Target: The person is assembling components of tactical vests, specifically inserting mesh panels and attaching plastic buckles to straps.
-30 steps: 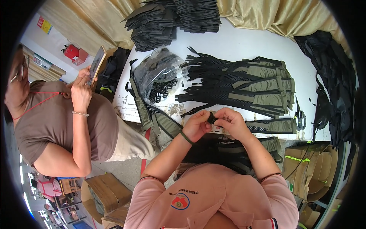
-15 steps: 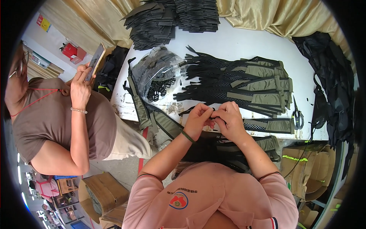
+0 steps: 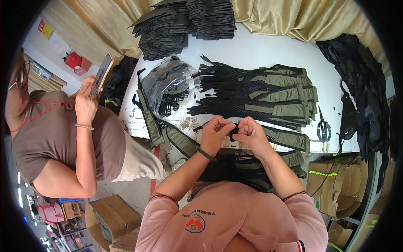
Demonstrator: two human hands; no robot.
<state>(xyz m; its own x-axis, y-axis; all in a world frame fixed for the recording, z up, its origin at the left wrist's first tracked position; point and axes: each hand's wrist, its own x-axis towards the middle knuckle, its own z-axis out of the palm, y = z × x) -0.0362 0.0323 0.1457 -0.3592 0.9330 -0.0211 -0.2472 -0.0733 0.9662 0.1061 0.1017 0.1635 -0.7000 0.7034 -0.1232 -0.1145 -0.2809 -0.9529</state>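
Close together at the table's near edge, both my hands pinch a small black piece (image 3: 234, 131), apparently webbing; whether a buckle is in it cannot be made out. My left hand (image 3: 215, 135) has thumb and forefinger pressed on it, and a black strap end sticks out to its left. From the other side my right hand (image 3: 252, 134) grips it with bent fingers. An olive and black mesh shoulder strap (image 3: 290, 140) runs rightward from under my right hand. Beyond lies a row of similar shoulder straps (image 3: 281, 98), their black webbing tails pointing left.
A clear plastic bag (image 3: 170, 75) with black buckles (image 3: 173, 104) lies left on the white table (image 3: 268, 48). Stacked black pieces (image 3: 210, 19) stand behind. Scissors (image 3: 323, 129) lie at right, near hanging black bags (image 3: 361, 84). A co-worker (image 3: 71, 138) holds a phone (image 3: 103, 73). Cardboard boxes (image 3: 113, 216) stand below.
My hands have drawn slightly apart, and more of the black piece shows between them. The view has shifted a little. The co-worker still holds the phone.
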